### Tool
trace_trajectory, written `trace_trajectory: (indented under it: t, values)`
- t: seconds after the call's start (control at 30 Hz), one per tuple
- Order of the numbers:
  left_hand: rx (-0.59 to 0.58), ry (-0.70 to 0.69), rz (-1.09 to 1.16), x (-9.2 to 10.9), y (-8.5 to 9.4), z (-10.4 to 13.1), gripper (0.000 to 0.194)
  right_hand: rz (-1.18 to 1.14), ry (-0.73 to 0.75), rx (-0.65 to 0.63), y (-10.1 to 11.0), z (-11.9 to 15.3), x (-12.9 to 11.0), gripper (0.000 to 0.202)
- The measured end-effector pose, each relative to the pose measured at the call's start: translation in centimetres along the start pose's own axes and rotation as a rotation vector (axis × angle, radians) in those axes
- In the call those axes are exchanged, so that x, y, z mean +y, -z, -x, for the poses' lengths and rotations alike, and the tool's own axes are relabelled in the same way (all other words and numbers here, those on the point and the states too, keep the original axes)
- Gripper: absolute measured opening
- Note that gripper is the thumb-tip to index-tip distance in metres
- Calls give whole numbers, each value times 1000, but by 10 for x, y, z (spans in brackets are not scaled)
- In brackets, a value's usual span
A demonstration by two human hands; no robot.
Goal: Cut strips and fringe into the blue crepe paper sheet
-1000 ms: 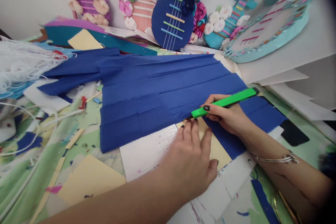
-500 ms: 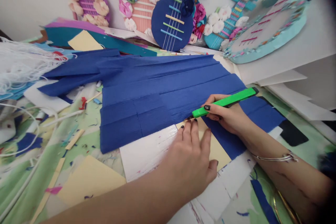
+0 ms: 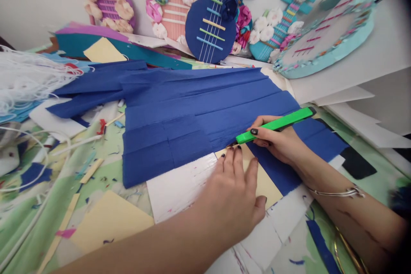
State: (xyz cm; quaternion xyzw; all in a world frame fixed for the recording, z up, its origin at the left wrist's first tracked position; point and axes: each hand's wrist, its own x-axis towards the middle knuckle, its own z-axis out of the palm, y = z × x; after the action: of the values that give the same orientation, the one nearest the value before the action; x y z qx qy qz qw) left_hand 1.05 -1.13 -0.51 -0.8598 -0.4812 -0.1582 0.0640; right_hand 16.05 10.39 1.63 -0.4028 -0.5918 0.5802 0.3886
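My right hand [image 3: 272,139] is closed around a green utility knife [image 3: 279,125], its tip at the near edge of a large blue crepe paper sheet [image 3: 180,115]. Flat on a yellow card [image 3: 268,186] lies my left hand [image 3: 233,190], fingers stretched out, fingertips close to the knife's tip. That card rests over a white board [image 3: 176,184] with scored lines and over part of the blue paper. The blade itself is small and hard to make out.
Paper guitars [image 3: 210,25] with paper flowers lean on the wall behind. White cord [image 3: 28,79] is heaped at the left. Another yellow card [image 3: 112,218], a blue strip [image 3: 323,246] and scraps lie about on the green cloth. White sheets [image 3: 359,94] stand at the right.
Almost nothing differs. The green knife has shifted very slightly to the right in my right hand; my left hand stays pressed in the same spot.
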Motion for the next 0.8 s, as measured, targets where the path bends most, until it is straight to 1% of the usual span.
trace_trajectory:
  t: [0.17,0.4,0.63,0.8]
  values:
    - [1,-2,11,0,0,0,61,-4,-15,29,1,-1,-1,21]
    - [-16,6,14,-1,1,-1,61,5,0,9,1,-1,0,18]
    - [-14,-3,10,-1,2,0,61,-22,8,28,5,-2,0,18]
    - [-10,0,16,-1,2,0,60,15,8,22,4,-2,0,20]
